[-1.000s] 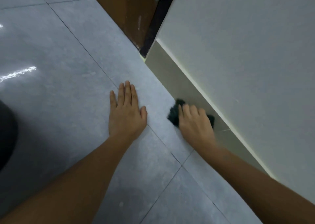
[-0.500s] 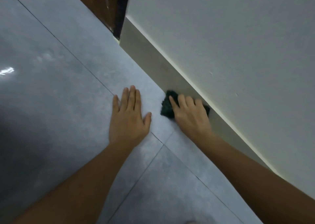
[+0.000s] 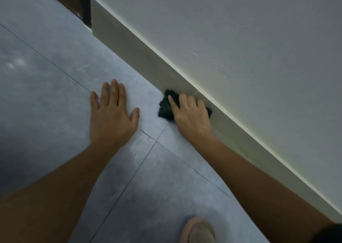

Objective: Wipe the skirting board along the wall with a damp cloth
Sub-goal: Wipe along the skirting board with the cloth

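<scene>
A pale skirting board [image 3: 140, 46] runs diagonally from upper left to lower right at the foot of a white wall [image 3: 240, 39]. My right hand [image 3: 190, 115] presses a dark crumpled cloth [image 3: 165, 107] against the board where it meets the floor; fingers cover most of the cloth. Flat on the grey floor tiles lies my left hand [image 3: 111, 117], palm down with fingers spread, holding nothing, a little left of the cloth.
Grey floor tiles [image 3: 46, 95] with thin grout lines fill the left and bottom. A brown door and dark frame [image 3: 81, 0] end the skirting board at the upper left. My foot in a pinkish slipper [image 3: 199, 231] shows at the bottom edge.
The cloth and my right hand have slid along the skirting board away from the door frame. My left hand has shifted along the floor with them. A slippered foot has come into view.
</scene>
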A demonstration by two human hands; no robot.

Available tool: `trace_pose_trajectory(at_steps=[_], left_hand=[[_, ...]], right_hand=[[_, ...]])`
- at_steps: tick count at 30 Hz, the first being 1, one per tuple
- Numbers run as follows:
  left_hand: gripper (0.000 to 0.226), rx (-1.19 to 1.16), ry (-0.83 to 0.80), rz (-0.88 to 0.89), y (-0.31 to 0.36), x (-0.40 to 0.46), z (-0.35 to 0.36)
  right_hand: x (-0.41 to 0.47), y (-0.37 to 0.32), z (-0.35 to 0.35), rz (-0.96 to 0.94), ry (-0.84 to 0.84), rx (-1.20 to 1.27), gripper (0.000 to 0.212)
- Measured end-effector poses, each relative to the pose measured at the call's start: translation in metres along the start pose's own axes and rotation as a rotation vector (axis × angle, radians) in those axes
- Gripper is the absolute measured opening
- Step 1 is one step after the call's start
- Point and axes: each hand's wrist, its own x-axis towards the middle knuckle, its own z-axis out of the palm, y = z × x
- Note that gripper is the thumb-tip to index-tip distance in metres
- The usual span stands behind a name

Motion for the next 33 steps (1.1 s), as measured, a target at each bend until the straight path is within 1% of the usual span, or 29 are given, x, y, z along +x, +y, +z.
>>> trace_pose_trajectory(at_steps=[2,4,7,8,10,12,13,16,17,19,20,22,23,24,25,26,29,30,31,33], left_hand=[[0.074,-0.004,0.001,0.01,0.004,0.004,-0.001],[0.075,-0.033,0.0,0.004,0.013,0.006,0.0],[0.075,-0.021,-0.01,0.008,0.013,0.005,0.002],[0.075,-0.023,-0.007,0.003,0.012,0.006,0.001],[0.074,-0.019,0.005,-0.003,0.008,0.002,0.0],[0.073,-0.02,0.016,0.01,0.009,0.0,0.001],[0.073,-0.017,0.016,0.025,0.011,-0.001,0.001],[0.072,-0.024,0.023,0.025,0.01,0.002,0.001],[0.073,-0.015,0.02,0.025,0.009,0.003,0.001],[0.073,-0.027,0.016,0.004,0.007,0.005,0.002],[0.073,-0.03,0.011,-0.004,0.008,0.006,0.0],[0.07,-0.006,0.011,0.047,0.017,0.0,0.0],[0.069,0.011,0.005,0.091,0.019,-0.001,0.001],[0.068,0.022,0.0,0.128,0.018,-0.003,0.002],[0.069,0.022,0.0,0.15,0.018,-0.005,0.002],[0.072,0.015,0.002,0.147,0.02,-0.007,0.004],[0.078,-0.038,0.022,0.065,0.024,-0.012,0.006],[0.079,-0.045,0.023,0.064,0.025,-0.015,0.007],[0.08,-0.046,0.014,0.075,0.027,-0.02,0.01],[0.081,-0.046,0.006,0.068,0.026,-0.023,0.014]], right_hand=[[-0.023,0.013,0.004,0.027,-0.043,0.0,0.059],[-0.032,0.029,0.004,0.068,0.015,-0.051,0.058],[-0.004,0.028,-0.015,0.137,0.187,-0.015,0.058],[0.009,0.022,-0.023,0.141,0.215,-0.008,0.061],[0.022,0.008,-0.027,0.136,0.206,0.014,0.061],[0.014,0.008,-0.018,0.121,0.15,0.029,0.055],[0.0,0.011,-0.01,0.12,0.096,0.066,0.054],[-0.042,0.024,0.015,0.07,-0.223,0.109,0.059],[-0.052,0.029,0.019,0.071,-0.283,0.115,0.059],[-0.058,0.037,0.016,0.116,-0.224,0.057,0.059],[-0.055,0.039,0.014,0.122,-0.142,0.018,0.059],[-0.052,0.043,0.005,0.175,0.091,0.013,0.057],[-0.042,0.041,0.0,0.181,0.172,0.011,0.055],[-0.032,0.037,-0.003,0.171,0.211,0.002,0.055],[-0.023,0.034,-0.006,0.157,0.215,-0.001,0.055],[-0.02,0.033,-0.004,0.149,0.184,0.006,0.056],[-0.041,0.03,0.017,0.143,0.08,0.061,0.06],[-0.051,0.028,0.023,0.139,0.056,0.074,0.06],[-0.063,0.026,0.029,0.13,0.051,0.078,0.06],[-0.058,0.023,0.028,0.074,0.087,0.053,0.055]])
